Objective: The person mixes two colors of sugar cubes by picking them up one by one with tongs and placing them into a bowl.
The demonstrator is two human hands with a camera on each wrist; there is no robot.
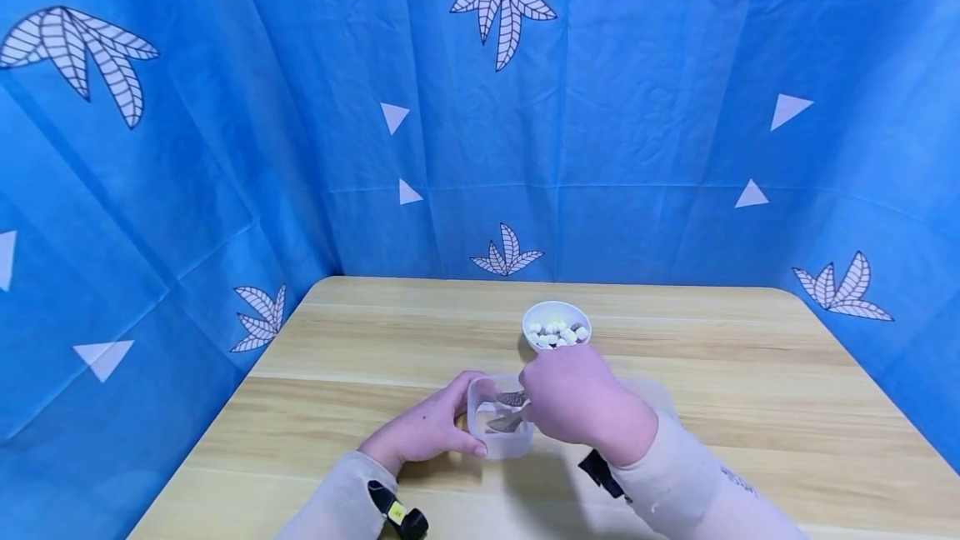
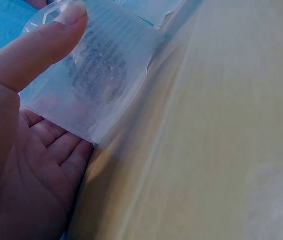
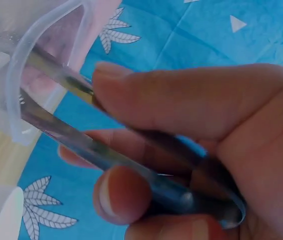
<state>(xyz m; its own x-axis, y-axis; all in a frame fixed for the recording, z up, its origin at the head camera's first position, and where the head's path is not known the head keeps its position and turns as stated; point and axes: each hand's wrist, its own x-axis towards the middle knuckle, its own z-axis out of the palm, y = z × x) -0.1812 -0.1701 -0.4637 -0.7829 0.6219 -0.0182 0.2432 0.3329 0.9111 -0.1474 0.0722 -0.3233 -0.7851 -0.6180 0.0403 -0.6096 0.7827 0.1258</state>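
Note:
My left hand [image 1: 427, 430] holds a translucent plastic container [image 1: 512, 447] from its left side. In the left wrist view the thumb [image 2: 36, 50] lies along the near wall and the fingers are behind the container. With my right hand [image 1: 581, 398] I grip a pair of metal tongs [image 3: 89, 150], thumb on one arm and fingers on the other. The tongs' tips reach inside the container and stand apart, nothing showing between them. A dark grey patch shows blurred through the container wall in the left wrist view.
Behind my right hand stands a white bowl [image 1: 530, 312] holding several small white balls and a few darker bits. A translucent flat piece [image 1: 656, 397] lies partly hidden under the right forearm. The wooden table [image 1: 360, 332] ends at a blue patterned curtain [image 1: 637, 107].

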